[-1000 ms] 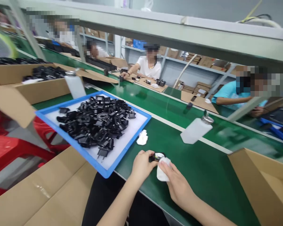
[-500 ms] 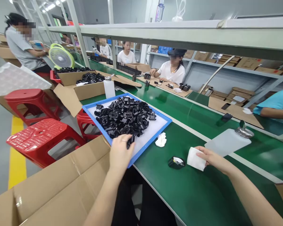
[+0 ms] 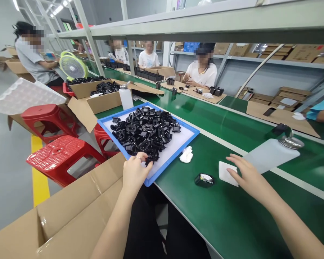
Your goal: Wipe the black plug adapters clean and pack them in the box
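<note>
My left hand (image 3: 135,171) is over the near edge of the blue-rimmed tray (image 3: 175,153). Its thumb and forefinger are apart, beside a black plastic part (image 3: 152,155) at the near end of a heap of similar parts (image 3: 143,131). My right hand (image 3: 248,176) has its fingers spread above the green table, with the thumb overlapping a folded white cloth (image 3: 225,172). To the left of the cloth lies a black casing (image 3: 204,180) with white material and small components showing in its open side.
A crumpled white tissue (image 3: 186,154) lies beside the tray. A translucent bottle with a metal top (image 3: 272,154) lies near my right hand; another white bottle (image 3: 126,97) stands behind the tray. A cardboard box (image 3: 78,201) and red stools (image 3: 62,154) are to the left. Co-workers sit across the table.
My right hand has let go of the white cloth and spread its fingers. The black part that was between my left fingers now sits against the heap. The view has shifted slightly.
</note>
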Demonstrator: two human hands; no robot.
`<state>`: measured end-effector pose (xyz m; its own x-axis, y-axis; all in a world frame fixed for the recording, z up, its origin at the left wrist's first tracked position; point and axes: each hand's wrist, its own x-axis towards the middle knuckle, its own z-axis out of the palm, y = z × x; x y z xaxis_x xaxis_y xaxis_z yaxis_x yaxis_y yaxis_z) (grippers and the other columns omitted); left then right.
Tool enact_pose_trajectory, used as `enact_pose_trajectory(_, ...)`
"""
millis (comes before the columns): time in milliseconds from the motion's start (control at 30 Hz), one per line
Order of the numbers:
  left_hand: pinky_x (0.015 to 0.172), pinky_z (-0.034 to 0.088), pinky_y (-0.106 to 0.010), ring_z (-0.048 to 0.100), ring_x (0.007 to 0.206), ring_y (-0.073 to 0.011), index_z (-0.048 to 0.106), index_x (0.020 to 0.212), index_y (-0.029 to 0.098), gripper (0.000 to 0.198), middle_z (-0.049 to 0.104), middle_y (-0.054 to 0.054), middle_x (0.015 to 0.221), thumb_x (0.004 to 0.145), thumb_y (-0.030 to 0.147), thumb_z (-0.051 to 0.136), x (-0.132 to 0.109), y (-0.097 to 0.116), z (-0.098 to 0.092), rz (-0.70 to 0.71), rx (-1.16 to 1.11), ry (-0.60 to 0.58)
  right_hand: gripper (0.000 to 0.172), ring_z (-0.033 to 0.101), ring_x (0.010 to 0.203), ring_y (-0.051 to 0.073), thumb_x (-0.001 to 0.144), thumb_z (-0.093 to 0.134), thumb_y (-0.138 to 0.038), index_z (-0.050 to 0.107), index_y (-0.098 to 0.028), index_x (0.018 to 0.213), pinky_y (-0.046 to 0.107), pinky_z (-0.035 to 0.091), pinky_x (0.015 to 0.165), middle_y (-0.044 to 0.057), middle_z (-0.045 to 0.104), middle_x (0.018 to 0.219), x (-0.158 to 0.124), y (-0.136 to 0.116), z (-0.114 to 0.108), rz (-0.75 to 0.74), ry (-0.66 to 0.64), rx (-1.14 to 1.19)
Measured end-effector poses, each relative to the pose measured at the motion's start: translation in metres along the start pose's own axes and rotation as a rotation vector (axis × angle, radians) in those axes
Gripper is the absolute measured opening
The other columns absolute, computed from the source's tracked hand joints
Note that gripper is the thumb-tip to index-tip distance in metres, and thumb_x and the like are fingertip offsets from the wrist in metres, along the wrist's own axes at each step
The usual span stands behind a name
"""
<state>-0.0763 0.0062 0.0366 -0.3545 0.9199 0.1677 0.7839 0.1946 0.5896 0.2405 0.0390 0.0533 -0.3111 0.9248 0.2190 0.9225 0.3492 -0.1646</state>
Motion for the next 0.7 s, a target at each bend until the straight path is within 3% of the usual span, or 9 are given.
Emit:
enact_pose_trajectory(67, 0.066, 0.036, -0.027, 0.052, 0.070, -0.0148, 0.045, 0.075, 0.022, 0.018, 0.055, 0.003, 0.065, 0.063, 0.032, 0.053, -0.011, 0.009, 0.001, -0.025, -0.242, 0.031, 0.032, 0.046, 0.097, 0.025, 0.081, 0.029, -0.034, 0.043, -0.018, 0.106, 0.042, 0.042, 0.077, 0.010, 0.048, 0.106, -0.007, -0.023, -0.005, -0.158, 0.106, 0.031)
enact_pose_trajectory(100, 0.063, 0.037, -0.025, 0.052, 0.065, -0.0132, 0.044, 0.074, 0.021, 0.019, 0.054, 0.004, 0.061, 0.062, 0.033, 0.053, -0.017, 0.014, 0.002, -0.034, -0.398, -0.026, 0.030, 0.047, 0.095, 0.024, 0.082, 0.030, -0.031, 0.041, -0.019, 0.108, 0.040, 0.043, 0.077, 0.010, 0.049, 0.104, -0.012, -0.036, -0.007, -0.247, 0.154, 0.041)
enact_pose_trajectory(200, 0.052, 0.035, -0.020, 0.049, 0.049, -0.0090, 0.041, 0.069, 0.020, 0.021, 0.049, 0.007, 0.048, 0.061, 0.032, 0.055, -0.037, 0.035, 0.009, -0.054, -0.851, -0.440, 0.027, 0.050, 0.088, 0.021, 0.081, 0.037, -0.021, 0.041, -0.023, 0.108, 0.034, 0.045, 0.070, 0.009, 0.049, 0.101, -0.025, -0.071, -0.006, -0.554, 0.263, -0.012)
enact_pose_trajectory(267, 0.048, 0.034, -0.019, 0.047, 0.046, -0.0077, 0.039, 0.064, 0.018, 0.022, 0.049, 0.006, 0.045, 0.060, 0.031, 0.056, -0.047, 0.048, 0.016, -0.073, -1.010, -0.706, 0.028, 0.052, 0.080, 0.019, 0.081, 0.038, -0.016, 0.043, -0.024, 0.106, 0.030, 0.045, 0.064, 0.007, 0.050, 0.099, -0.032, -0.083, -0.002, -0.688, 0.271, -0.063)
enact_pose_trajectory(400, 0.048, 0.034, -0.019, 0.046, 0.044, -0.0069, 0.039, 0.060, 0.016, 0.022, 0.054, 0.002, 0.046, 0.063, 0.031, 0.055, -0.054, 0.065, 0.031, -0.062, -1.070, -0.990, 0.024, 0.052, 0.067, 0.016, 0.081, 0.034, -0.011, 0.047, -0.015, 0.102, 0.026, 0.045, 0.056, 0.007, 0.055, 0.081, -0.034, -0.081, 0.004, -0.706, 0.287, -0.048)
enact_pose_trajectory(467, 0.047, 0.033, -0.019, 0.044, 0.043, -0.0068, 0.041, 0.062, 0.016, 0.022, 0.053, 0.003, 0.045, 0.066, 0.034, 0.051, -0.051, 0.068, 0.038, -0.028, -1.034, -0.996, 0.020, 0.051, 0.065, 0.016, 0.082, 0.034, -0.012, 0.048, -0.012, 0.096, 0.025, 0.045, 0.053, 0.007, 0.054, 0.074, -0.032, -0.071, 0.004, -0.653, 0.278, -0.002)
enact_pose_trajectory(600, 0.057, 0.037, -0.022, 0.046, 0.057, -0.0083, 0.046, 0.086, 0.017, 0.027, 0.057, 0.001, 0.069, 0.065, 0.032, 0.052, -0.036, 0.067, 0.049, 0.115, -0.760, -0.637, 0.015, 0.050, 0.064, 0.015, 0.081, 0.039, -0.020, 0.051, -0.013, 0.088, 0.025, 0.045, 0.049, 0.007, 0.050, 0.077, -0.025, -0.056, -0.001, -0.373, 0.170, 0.092)
enact_pose_trajectory(700, 0.065, 0.038, -0.024, 0.047, 0.070, -0.0106, 0.046, 0.101, 0.020, 0.045, 0.054, -0.001, 0.092, 0.058, 0.029, 0.058, -0.030, 0.068, 0.058, 0.294, -0.501, -0.580, 0.010, 0.050, 0.062, 0.014, 0.076, 0.047, -0.016, 0.052, -0.015, 0.085, 0.024, 0.045, 0.049, 0.004, 0.048, 0.078, -0.020, -0.055, -0.001, -0.221, 0.073, 0.117)
